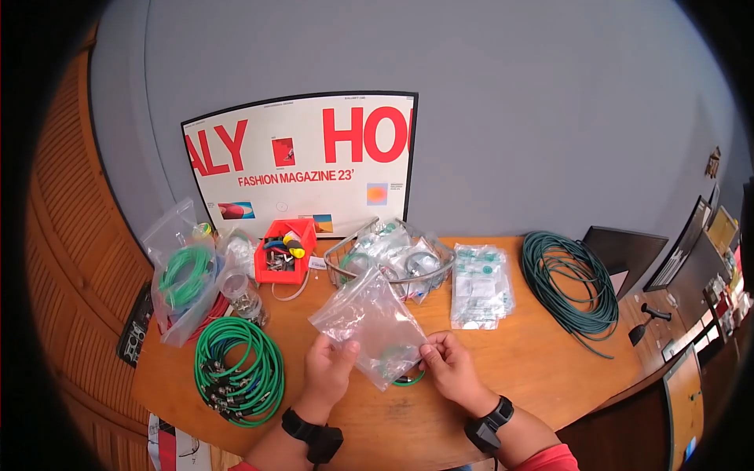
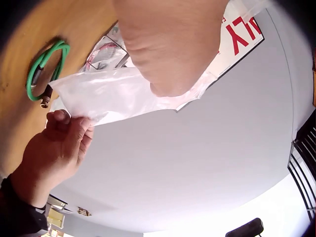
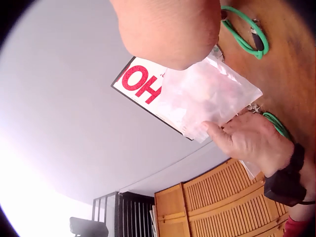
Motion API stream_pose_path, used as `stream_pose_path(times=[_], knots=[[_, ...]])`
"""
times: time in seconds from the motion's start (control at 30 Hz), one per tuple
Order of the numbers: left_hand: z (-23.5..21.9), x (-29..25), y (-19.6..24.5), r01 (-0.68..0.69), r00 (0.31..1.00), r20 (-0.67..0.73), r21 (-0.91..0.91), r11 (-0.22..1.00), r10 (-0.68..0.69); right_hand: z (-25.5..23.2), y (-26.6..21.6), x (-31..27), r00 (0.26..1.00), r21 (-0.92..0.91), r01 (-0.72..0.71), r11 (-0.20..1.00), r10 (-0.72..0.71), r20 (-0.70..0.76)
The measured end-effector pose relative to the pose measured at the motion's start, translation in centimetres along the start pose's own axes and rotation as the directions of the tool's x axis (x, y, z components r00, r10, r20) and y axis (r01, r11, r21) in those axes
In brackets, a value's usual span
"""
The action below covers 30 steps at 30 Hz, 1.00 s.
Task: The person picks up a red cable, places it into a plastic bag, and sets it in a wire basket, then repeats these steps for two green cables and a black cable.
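A clear zip-lock plastic bag (image 1: 373, 318) is held up between both hands, over the front of the wooden table. My left hand (image 1: 330, 369) grips its left edge, thumb on the near face. On the other side, my right hand (image 1: 452, 367) pinches the right edge between thumb and fingers. Beneath the bag lies a short coiled green cable (image 2: 64, 49) with metal end connectors, mostly hidden by the bag in the head view. The bag looks flat, and the poster behind shows faintly through it in the right wrist view.
Left stand a bundle of green cables (image 1: 271, 377), a bag of green cable (image 1: 177, 275), a jar of connectors (image 1: 242, 294) and a red bin (image 1: 275, 275) of tools. Behind are a wire basket (image 1: 448, 271) of bagged parts, stacked packets (image 1: 477, 290) and a dark green cable coil (image 1: 534, 275).
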<state>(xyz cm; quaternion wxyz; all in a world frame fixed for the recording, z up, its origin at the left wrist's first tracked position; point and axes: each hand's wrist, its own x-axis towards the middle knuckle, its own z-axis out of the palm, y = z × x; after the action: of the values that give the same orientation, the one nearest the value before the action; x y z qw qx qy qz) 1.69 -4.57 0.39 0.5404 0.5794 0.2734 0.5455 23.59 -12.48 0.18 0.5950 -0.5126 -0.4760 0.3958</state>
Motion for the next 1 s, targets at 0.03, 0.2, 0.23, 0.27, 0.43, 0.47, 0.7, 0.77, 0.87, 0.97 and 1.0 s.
stream_pose_path(times=[0.03, 0.2, 0.23, 0.27, 0.43, 0.47, 0.7, 0.77, 0.87, 0.97, 1.0], knots=[[-0.2, -0.1, 0.0, -0.004, 1.000, 0.002, 0.000, 1.000, 0.004, 0.0, 0.3, 0.1, 1.000, 0.000, 0.004, 1.000, -0.004, -0.001], [0.7, 0.6, 2.0, -0.335, 0.887, -0.125, 0.488, 0.806, 0.445, -0.9, -0.3, 0.4, 0.995, -0.313, -0.003, 0.950, -0.030, -0.099], [0.7, 0.6, 2.5, -0.335, 0.887, -0.126, 0.487, 0.806, 0.445, -0.9, -0.4, 0.5, 0.995, -0.314, -0.002, 0.949, -0.030, -0.099], [0.6, 0.7, 2.9, -0.369, 0.855, -0.072, 0.612, 0.700, 0.514, -1.1, -0.5, 0.5, 0.999, -0.118, -0.026, 0.993, 0.023, -0.024], [0.9, 0.5, 1.8, -0.436, 0.866, 0.186, 0.736, 0.518, 0.464, -0.1, -2.0, 0.0, 0.966, 0.191, -0.230, 0.954, 0.200, 0.164], [1.1, 0.4, 1.1, -0.421, 0.899, 0.234, 0.695, 0.582, 0.370, -0.1, -1.6, 0.2, 0.965, 0.193, -0.239, 0.952, 0.210, 0.159], [2.2, -0.3, 1.5, -0.378, 0.887, 0.457, 0.650, 0.659, 0.059, -0.4, -0.7, 0.2, 0.972, 0.112, -0.215, 0.970, 0.202, 0.116], [2.3, -0.3, 1.6, -0.371, 0.883, 0.467, 0.640, 0.673, 0.042, -0.3, -0.5, 0.1, 0.970, 0.123, -0.227, 0.966, 0.213, 0.121], [2.0, -0.3, 1.0, -0.350, 0.876, 0.482, 0.619, 0.703, 0.011, 0.0, 0.2, -0.1, 0.984, 0.097, -0.150, 0.984, 0.139, 0.111], [1.8, -0.4, 0.4, -0.289, 0.882, 0.470, 0.587, 0.756, -0.028, 0.2, -0.5, -0.3, 0.988, -0.151, -0.055, 0.987, 0.075, 0.132], [1.9, -0.4, 0.6, -0.241, 0.891, 0.452, 0.561, 0.792, -0.049, 0.3, -1.0, -0.5, 0.986, -0.259, -0.005, 0.966, 0.047, 0.158]])
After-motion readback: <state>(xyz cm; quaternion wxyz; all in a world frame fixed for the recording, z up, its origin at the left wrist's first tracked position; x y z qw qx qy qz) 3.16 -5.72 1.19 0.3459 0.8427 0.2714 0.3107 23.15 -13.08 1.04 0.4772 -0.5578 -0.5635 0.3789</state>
